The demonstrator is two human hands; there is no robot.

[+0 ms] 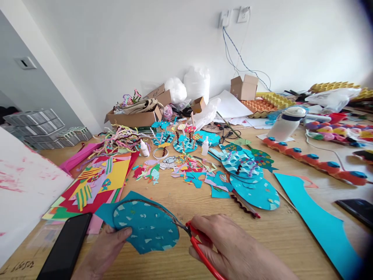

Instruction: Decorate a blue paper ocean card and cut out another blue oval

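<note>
My left hand (pixel 109 245) pinches the lower left of a teal paper oval (pixel 145 229) dotted with pale scraps, thumb on top. A larger teal sheet (pixel 106 214) sticks out behind the oval at its left and upper edges. My right hand (pixel 221 241) is closed round the red handles of a pair of scissors (pixel 201 251). The scissor blades meet the right edge of the oval; how far they are parted is hard to make out. Both hands are above the near middle of the wooden table (pixel 163 268).
A black phone (pixel 65 249) lies at the left beside stacked coloured paper (pixel 116 175). Paper scraps (pixel 192 167), glue bottles (pixel 205 147) and blue decorated discs (pixel 255 192) lie beyond my hands. At the right are a cut blue strip (pixel 317 217), a painted egg-carton row (pixel 311 159) and a white jug (pixel 287 124).
</note>
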